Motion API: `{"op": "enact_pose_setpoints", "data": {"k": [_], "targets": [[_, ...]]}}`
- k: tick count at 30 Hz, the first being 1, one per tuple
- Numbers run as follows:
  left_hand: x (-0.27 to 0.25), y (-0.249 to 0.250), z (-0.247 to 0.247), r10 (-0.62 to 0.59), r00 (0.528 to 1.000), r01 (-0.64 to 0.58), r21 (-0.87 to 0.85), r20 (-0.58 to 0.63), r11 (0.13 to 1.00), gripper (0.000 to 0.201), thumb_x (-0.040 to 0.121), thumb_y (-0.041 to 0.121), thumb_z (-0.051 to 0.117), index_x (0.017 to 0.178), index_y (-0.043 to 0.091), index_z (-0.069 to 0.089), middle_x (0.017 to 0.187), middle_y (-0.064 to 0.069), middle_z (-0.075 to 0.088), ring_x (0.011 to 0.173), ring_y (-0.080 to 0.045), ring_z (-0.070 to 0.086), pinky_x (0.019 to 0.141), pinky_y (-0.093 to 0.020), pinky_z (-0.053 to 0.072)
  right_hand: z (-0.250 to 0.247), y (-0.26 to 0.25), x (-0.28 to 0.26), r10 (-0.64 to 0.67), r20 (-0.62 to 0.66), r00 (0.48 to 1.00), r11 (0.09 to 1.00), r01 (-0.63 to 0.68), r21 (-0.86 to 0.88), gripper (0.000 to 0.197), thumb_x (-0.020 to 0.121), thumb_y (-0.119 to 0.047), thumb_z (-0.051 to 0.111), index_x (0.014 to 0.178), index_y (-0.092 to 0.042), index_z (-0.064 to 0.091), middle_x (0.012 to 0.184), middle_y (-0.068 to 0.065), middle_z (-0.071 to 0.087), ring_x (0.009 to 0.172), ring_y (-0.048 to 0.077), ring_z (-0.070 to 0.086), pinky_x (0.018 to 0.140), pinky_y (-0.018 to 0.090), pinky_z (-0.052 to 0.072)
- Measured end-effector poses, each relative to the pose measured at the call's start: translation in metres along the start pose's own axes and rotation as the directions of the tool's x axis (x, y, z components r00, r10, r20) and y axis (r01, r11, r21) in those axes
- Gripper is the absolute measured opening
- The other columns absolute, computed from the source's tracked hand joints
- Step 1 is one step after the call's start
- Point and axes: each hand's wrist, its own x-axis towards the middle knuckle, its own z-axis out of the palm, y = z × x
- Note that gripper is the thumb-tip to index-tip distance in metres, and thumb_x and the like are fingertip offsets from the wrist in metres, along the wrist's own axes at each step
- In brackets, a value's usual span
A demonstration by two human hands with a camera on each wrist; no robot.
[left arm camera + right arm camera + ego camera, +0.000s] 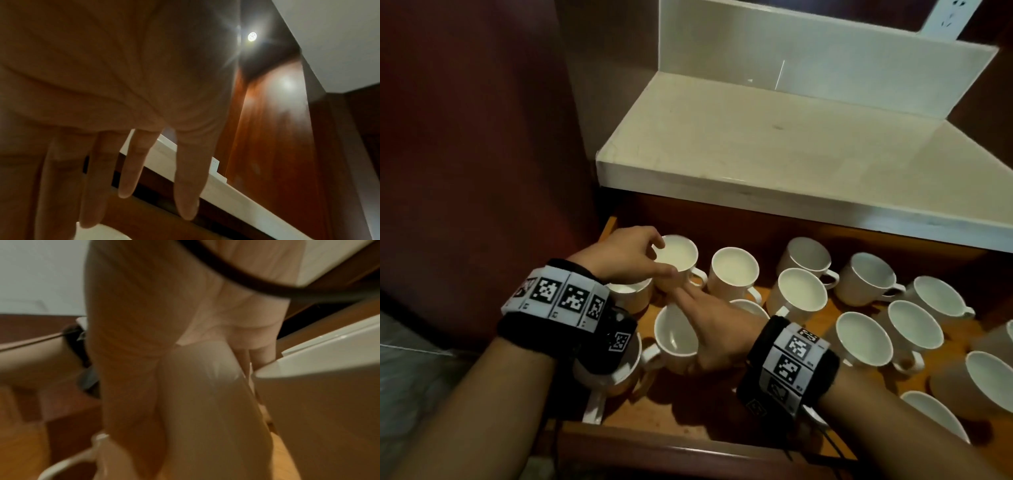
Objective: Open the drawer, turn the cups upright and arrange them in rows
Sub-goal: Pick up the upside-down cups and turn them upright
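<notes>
The wooden drawer (688,423) stands pulled out with several white cups in it. My left hand (661,257) hovers at the back left cup (679,255), its thumb and a fingertip touching the rim. In the left wrist view the fingers (187,194) hang straight and hold nothing. My right hand (702,330) grips a tilted cup (674,337) near the drawer's left middle, handle pointing left. The right wrist view shows this cup (201,402) held between thumb and fingers of my right hand (133,369). Another cup (619,375) sits partly hidden under my left wrist.
Upright cups (734,270) fill the back and middle of the drawer. At the far right, cups (989,380) lean or lie on their sides. A pale countertop (756,144) overhangs the drawer's back. A dark red wall (482,137) closes the left side.
</notes>
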Motion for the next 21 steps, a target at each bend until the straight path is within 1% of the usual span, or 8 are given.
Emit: {"op": "enact_pose_setpoints", "data": {"k": [2, 5, 9, 12, 14, 16, 18, 21], "targets": [[0.002, -0.002, 0.001, 0.010, 0.999, -0.008, 0.041, -0.034, 0.999, 0.058, 0.078, 0.047, 0.072, 0.126, 0.018, 0.055, 0.118, 0.000, 0.064, 0.108, -0.016, 0.060, 0.100, -0.028, 0.037, 0.002, -0.005, -0.001, -0.020, 0.069, 0.997, 0.993, 0.028, -0.116, 0.085, 0.067, -0.049, 0.080, 0.132, -0.019, 0.035, 0.126, 0.002, 0.044, 0.108, 0.023, 0.053, 0.090, 0.040, 0.050], [0.002, -0.004, -0.001, 0.013, 0.998, -0.009, 0.071, -0.061, 0.997, 0.056, 0.078, 0.048, 0.071, 0.123, 0.018, 0.057, 0.118, -0.001, 0.065, 0.110, -0.017, 0.060, 0.103, -0.034, 0.039, 0.001, -0.011, -0.003, -0.031, 0.150, 0.988, 0.969, 0.066, -0.237, 0.081, 0.070, -0.046, 0.080, 0.132, -0.018, 0.037, 0.125, 0.003, 0.047, 0.109, 0.022, 0.052, 0.093, 0.041, 0.046], [-0.002, -0.003, -0.003, 0.000, 0.996, 0.008, 0.091, -0.086, 0.996, 0.051, 0.082, 0.044, 0.069, 0.121, 0.014, 0.057, 0.116, -0.003, 0.065, 0.112, -0.021, 0.057, 0.112, -0.040, 0.033, 0.003, -0.013, -0.004, -0.025, 0.152, 0.988, 0.956, 0.068, -0.286, 0.083, 0.072, -0.045, 0.079, 0.137, -0.018, 0.034, 0.129, 0.004, 0.045, 0.113, 0.024, 0.049, 0.095, 0.040, 0.043], [-0.002, -0.004, -0.001, -0.008, 0.998, 0.013, 0.068, -0.065, 0.998, 0.052, 0.082, 0.043, 0.069, 0.123, 0.014, 0.057, 0.118, -0.004, 0.065, 0.112, -0.020, 0.058, 0.107, -0.035, 0.039, 0.005, -0.011, -0.004, 0.016, 0.213, 0.977, 0.942, 0.057, -0.330, 0.094, 0.070, -0.043, 0.080, 0.145, -0.023, 0.026, 0.138, 0.005, 0.039, 0.122, 0.026, 0.044, 0.102, 0.042, 0.038], [-0.003, -0.004, 0.001, -0.009, 0.999, 0.011, 0.051, -0.046, 0.999, 0.054, 0.082, 0.043, 0.069, 0.126, 0.014, 0.056, 0.119, -0.004, 0.065, 0.112, -0.019, 0.058, 0.099, -0.030, 0.039, 0.004, -0.010, -0.003, 0.039, 0.249, 0.968, 0.958, 0.034, -0.285, 0.107, 0.064, -0.049, 0.083, 0.148, -0.029, 0.020, 0.142, 0.003, 0.035, 0.128, 0.026, 0.039, 0.106, 0.043, 0.035], [-0.003, -0.003, 0.002, -0.009, 0.999, 0.011, 0.041, -0.031, 0.999, 0.054, 0.083, 0.044, 0.069, 0.126, 0.014, 0.056, 0.119, -0.004, 0.065, 0.113, -0.019, 0.058, 0.103, -0.031, 0.034, -0.001, -0.010, -0.005, 0.057, 0.247, 0.967, 0.988, -0.019, -0.153, 0.115, 0.058, -0.054, 0.086, 0.149, -0.032, 0.018, 0.145, -0.001, 0.033, 0.132, 0.024, 0.035, 0.108, 0.042, 0.035], [-0.003, -0.002, 0.002, -0.003, 1.000, 0.004, 0.037, -0.023, 0.999, 0.053, 0.082, 0.044, 0.069, 0.125, 0.015, 0.056, 0.119, -0.004, 0.065, 0.112, -0.019, 0.059, 0.106, -0.032, 0.033, -0.008, -0.010, -0.010, 0.063, 0.185, 0.981, 0.998, -0.065, 0.003, 0.114, 0.059, -0.053, 0.086, 0.149, -0.033, 0.019, 0.149, -0.006, 0.030, 0.135, 0.018, 0.033, 0.109, 0.036, 0.034], [-0.003, 0.001, 0.005, 0.026, 1.000, -0.026, 0.000, -0.014, 1.000, 0.053, 0.081, 0.044, 0.070, 0.124, 0.016, 0.057, 0.119, -0.004, 0.064, 0.109, -0.018, 0.061, 0.099, -0.031, 0.045, -0.021, -0.004, -0.016, 0.061, 0.027, 0.998, 0.983, -0.065, 0.170, 0.100, 0.064, -0.057, 0.081, 0.147, -0.034, 0.029, 0.145, -0.011, 0.039, 0.127, 0.008, 0.042, 0.106, 0.031, 0.041]]}}
